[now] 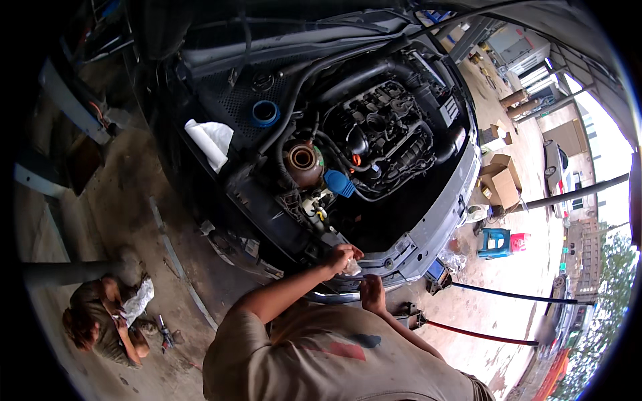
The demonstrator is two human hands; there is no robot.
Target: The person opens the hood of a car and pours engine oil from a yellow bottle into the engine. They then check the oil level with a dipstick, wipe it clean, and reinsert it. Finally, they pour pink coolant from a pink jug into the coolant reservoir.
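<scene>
I am in a car repair shop, and you can tell because the dark car (pixel 253 217) in front of me has its engine (pixel 384 127) bare, with hoses and caps showing. Two car jacks (pixel 438 275) with long handles sit on the floor (pixel 184 230), which is hard and full of stains. There is a big open cardboard box (pixel 501 182) too, and another person (pixel 97 321) squats low on my left. A roof (pixel 592 40) hangs over us, but one side is open, with parked cars (pixel 552 167) and green trees (pixel 618 287).
</scene>
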